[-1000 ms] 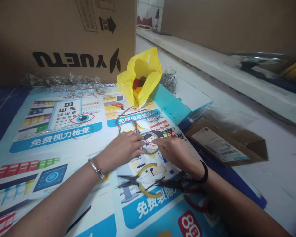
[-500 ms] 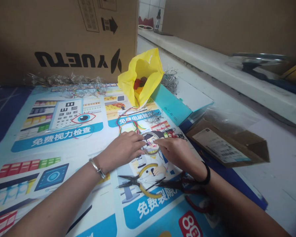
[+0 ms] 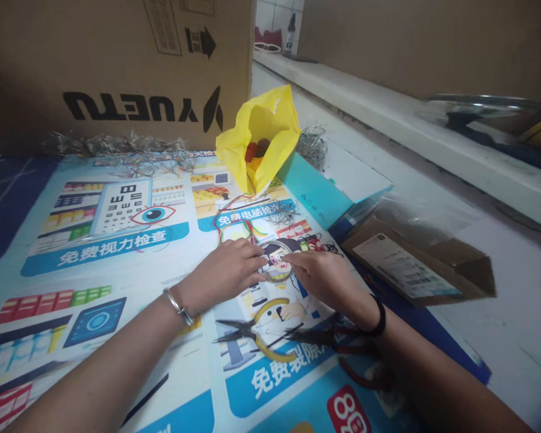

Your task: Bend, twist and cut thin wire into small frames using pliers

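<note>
A thin round wire hoop (image 3: 279, 280) lies low over the printed sheet between my hands. My left hand (image 3: 231, 264), with a silver bangle at the wrist, pinches the hoop's left side. On the opposite side, the thumb and forefinger of my right hand (image 3: 322, 273) close on its rim; the fingertip contact is partly hidden. Coloured threads (image 3: 251, 228) run from my left fingers up to a yellow bag (image 3: 274, 144). Closer to me lie pliers with yellow handles (image 3: 247, 329). Dark pliers with red handles (image 3: 315, 337) rest partly under my right forearm.
Tangled wire pieces (image 3: 283, 213) and black wire bits (image 3: 319, 243) lie beyond my hands. To the right are a teal box (image 3: 315, 192) and an opened brown carton (image 3: 401, 264). A large cardboard box (image 3: 130, 72) stands behind; clear plastic scraps (image 3: 126, 147) lie along its base.
Both hands keep almost the same place on the hoop. My right fingers have shifted very slightly; the view has moved a touch.
</note>
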The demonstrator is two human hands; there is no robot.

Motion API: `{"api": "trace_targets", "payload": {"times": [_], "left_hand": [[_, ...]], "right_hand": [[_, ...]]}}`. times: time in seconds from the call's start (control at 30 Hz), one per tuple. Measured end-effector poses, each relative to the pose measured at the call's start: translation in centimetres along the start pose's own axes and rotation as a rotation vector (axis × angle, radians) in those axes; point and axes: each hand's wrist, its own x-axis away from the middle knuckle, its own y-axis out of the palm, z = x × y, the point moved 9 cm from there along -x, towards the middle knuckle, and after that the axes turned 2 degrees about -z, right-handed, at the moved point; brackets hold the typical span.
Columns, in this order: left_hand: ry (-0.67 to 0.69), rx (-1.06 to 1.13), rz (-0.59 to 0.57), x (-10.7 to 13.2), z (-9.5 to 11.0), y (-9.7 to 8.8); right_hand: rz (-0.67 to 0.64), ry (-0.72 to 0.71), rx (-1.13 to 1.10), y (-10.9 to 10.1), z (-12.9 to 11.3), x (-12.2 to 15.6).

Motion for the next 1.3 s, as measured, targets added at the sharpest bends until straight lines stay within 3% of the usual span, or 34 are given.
{"api": "trace_targets", "payload": {"times": [0.33, 0.53, 0.83, 1.3], "left_hand": [[0.002, -0.022, 0.000, 0.0, 0.1, 0.1], [-0.063, -0.051, 0.016, -0.2, 0.4, 0.0], [-0.084, -0.160, -0.003, -0.3, 0.8, 0.4], [-0.102, -0.040, 0.025, -0.3, 0.8, 0.0]], "right_hand": [[-0.004, 0.007, -0.089, 0.4, 0.5, -0.2], [-0.043, 0.043, -0.124, 0.5, 0.7, -0.3], [-0.003, 0.009, -0.239, 0.8, 1.2, -0.5], [0.033, -0.056, -0.549, 1.6, 2.4, -1.4]]}}
